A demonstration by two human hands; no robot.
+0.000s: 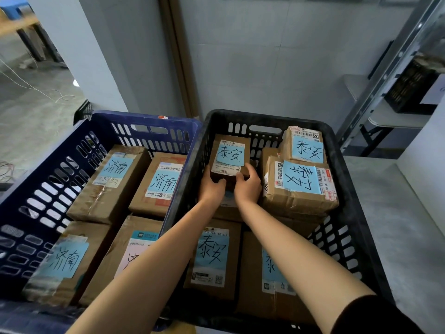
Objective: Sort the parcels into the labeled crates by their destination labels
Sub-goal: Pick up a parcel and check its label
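1. The black crate (265, 116) fills the view from 12 to 5 o'clock. The blue crate (144, 116) stands against its left wall, from 7 to 11 o'clock.
2. A small parcel (230, 155) with a blue note reading 泰安 sits at 11 o'clock inside the black crate, close to the far wall.
3. The left hand (212, 186) grips the small parcel's near left corner with curled fingers.
4. The right hand (248, 186) grips the near right corner, thumb on the top face by the label and fingers wrapped round the side.
5. I cannot tell whether the small parcel rests on the goods beneath it or is held clear of them.
6. Four more 泰安 parcels lie in the black crate:
   - the top parcel (305, 145) at 1 o'clock;
   - the wrapped parcel (301, 182) at 2 o'clock, just in front of the top one;
   - the near left parcel (213, 254) at 7 o'clock;
   - the near right parcel (269, 273) at 5 o'clock, partly hidden by the right forearm.
7. The blue crate holds four parcels marked 济南:
   - the far left box (113, 174) at 11 o'clock;
   - the far right box (161, 182) at 1 o'clock;
   - the near left box (65, 259) at 7 o'clock;
   - the near right box (130, 249) at 5 o'clock, under the left forearm.
8. A metal rack (397, 68) stands at 2 o'clock in the view, with a dark basket (409, 88) on its shelf.
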